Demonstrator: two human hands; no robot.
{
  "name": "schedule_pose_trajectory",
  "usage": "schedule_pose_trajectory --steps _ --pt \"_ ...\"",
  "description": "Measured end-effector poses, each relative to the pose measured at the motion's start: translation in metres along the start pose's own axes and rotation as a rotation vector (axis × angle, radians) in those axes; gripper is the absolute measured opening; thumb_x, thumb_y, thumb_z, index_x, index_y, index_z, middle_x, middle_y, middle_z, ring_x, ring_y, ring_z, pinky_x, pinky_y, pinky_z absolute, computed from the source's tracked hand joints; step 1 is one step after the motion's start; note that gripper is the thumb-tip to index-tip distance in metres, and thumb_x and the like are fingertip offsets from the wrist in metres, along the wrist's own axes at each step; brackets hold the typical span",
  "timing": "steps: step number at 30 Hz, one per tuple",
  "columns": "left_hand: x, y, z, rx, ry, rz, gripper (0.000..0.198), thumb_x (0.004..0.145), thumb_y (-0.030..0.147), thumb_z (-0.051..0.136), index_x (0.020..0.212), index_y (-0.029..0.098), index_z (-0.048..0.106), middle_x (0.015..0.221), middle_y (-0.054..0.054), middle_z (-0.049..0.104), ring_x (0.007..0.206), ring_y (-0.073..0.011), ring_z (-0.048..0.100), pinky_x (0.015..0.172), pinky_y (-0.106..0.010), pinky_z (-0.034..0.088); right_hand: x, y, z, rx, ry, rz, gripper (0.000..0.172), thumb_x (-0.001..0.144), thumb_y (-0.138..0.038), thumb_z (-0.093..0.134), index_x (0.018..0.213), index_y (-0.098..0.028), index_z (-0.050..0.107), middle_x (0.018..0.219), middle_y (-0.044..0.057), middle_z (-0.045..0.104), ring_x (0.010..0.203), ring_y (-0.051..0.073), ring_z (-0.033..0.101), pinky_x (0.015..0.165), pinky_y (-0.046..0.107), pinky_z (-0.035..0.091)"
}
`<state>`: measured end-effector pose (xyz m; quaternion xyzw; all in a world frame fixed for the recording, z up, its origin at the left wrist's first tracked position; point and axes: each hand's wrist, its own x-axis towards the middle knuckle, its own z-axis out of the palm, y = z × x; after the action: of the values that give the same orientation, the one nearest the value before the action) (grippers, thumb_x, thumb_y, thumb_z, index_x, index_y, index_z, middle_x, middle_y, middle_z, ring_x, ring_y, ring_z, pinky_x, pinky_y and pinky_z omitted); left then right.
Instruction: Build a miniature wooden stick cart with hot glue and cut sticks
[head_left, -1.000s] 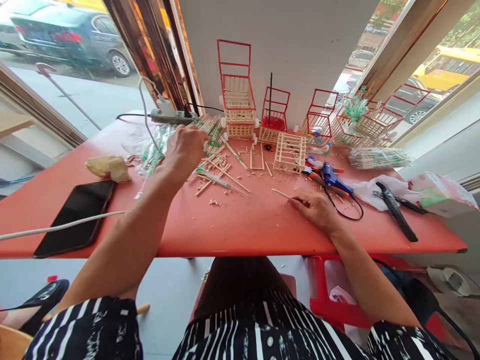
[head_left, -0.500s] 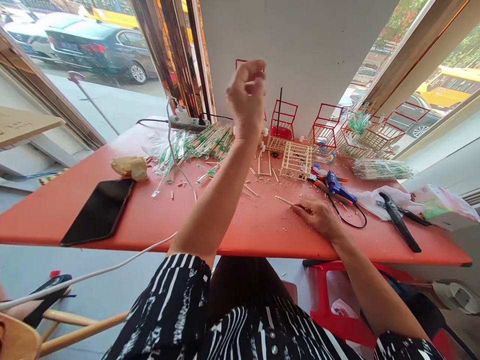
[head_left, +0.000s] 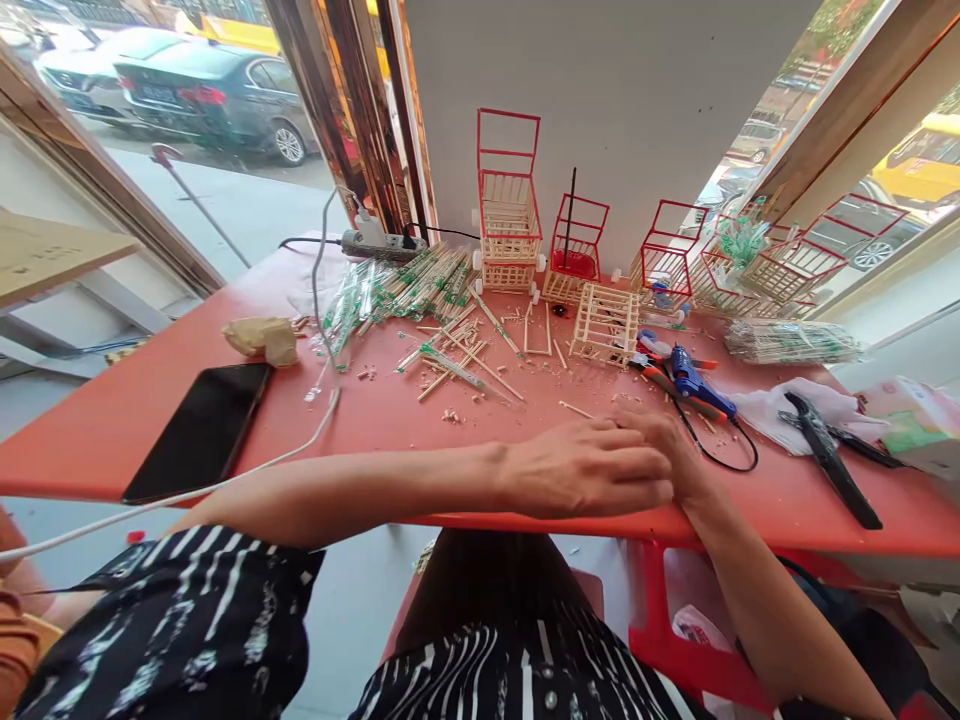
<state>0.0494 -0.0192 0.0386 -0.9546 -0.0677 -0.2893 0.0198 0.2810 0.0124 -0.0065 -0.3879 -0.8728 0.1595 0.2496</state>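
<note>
My left hand (head_left: 589, 468) reaches across to the right, over the near part of the red table, and overlaps my right hand (head_left: 664, 440). Its fingers are bent close together; whether anything is between them is hidden. A thin wooden stick (head_left: 576, 409) pokes out to the left from my right hand, which rests on the tabletop with its fingers mostly covered. Behind the hands stands a small wooden stick frame (head_left: 606, 322). Loose sticks (head_left: 480, 360) and cut bits lie left of it.
The red table (head_left: 375, 415) also holds a black phone (head_left: 199, 432), wrapped stick bundles (head_left: 420, 285), a white cable (head_left: 300, 445), stick carts (head_left: 510, 225) along the wall, a blue glue gun (head_left: 697, 382) and black clippers (head_left: 832, 465).
My left hand has come down from in front of the wall and moved right, onto my right hand. The carts and sticks it covered now show.
</note>
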Motion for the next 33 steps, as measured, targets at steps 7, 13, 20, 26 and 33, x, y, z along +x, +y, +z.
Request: schedule_pose_trajectory --steps 7,13,20,26,33 --pt "-0.041 -0.009 0.016 0.058 0.003 -0.208 0.034 0.108 0.004 0.043 0.121 0.013 0.074 0.122 -0.012 0.079 0.111 -0.0209 0.074 0.098 -0.032 0.059 0.002 -0.003 -0.001 -0.033 -0.056 -0.013 0.028 0.109 -0.036 0.057 0.093 -0.023 0.077 0.087 0.007 0.076 0.085 0.022 0.069 0.075 0.032 0.049" --pt "-0.018 -0.01 0.041 0.01 -0.133 -0.177 0.025 0.107 0.009 0.053 0.119 0.016 0.074 0.116 -0.01 0.079 0.11 -0.023 0.074 0.095 -0.033 0.059 0.002 0.002 0.001 -0.114 -0.033 0.011 0.03 0.109 -0.035 0.055 0.093 -0.021 0.077 0.09 0.008 0.074 0.086 0.022 0.068 0.076 0.033 0.05" --pt "-0.017 -0.012 0.037 0.04 -0.204 -0.29 0.032 0.113 0.014 0.041 0.124 0.016 0.072 0.121 -0.01 0.077 0.109 -0.0246 0.071 0.084 -0.034 0.058 0.003 0.001 0.007 -0.195 -0.023 -0.056 0.018 0.101 -0.015 0.056 0.093 -0.022 0.07 0.089 0.007 0.074 0.086 0.023 0.066 0.077 0.033 0.048" --pt "-0.037 -0.013 0.033 0.165 -0.243 -0.443 0.034 0.112 0.014 0.041 0.134 0.015 0.068 0.133 -0.013 0.073 0.111 -0.0259 0.068 0.091 -0.037 0.058 0.002 0.001 0.015 -0.249 0.045 -0.039 0.028 0.11 -0.028 0.056 0.085 -0.022 0.066 0.083 0.006 0.068 0.079 0.02 0.061 0.072 0.032 0.044" --pt "-0.042 -0.023 0.036 0.054 -0.291 -0.644 0.022 0.109 0.015 0.052 0.111 0.018 0.074 0.113 -0.011 0.075 0.107 -0.0286 0.064 0.096 -0.04 0.055 0.003 -0.002 0.018 -0.202 0.013 -0.017 0.026 0.113 -0.035 0.057 0.098 -0.022 0.074 0.093 0.006 0.073 0.088 0.022 0.066 0.083 0.034 0.051"
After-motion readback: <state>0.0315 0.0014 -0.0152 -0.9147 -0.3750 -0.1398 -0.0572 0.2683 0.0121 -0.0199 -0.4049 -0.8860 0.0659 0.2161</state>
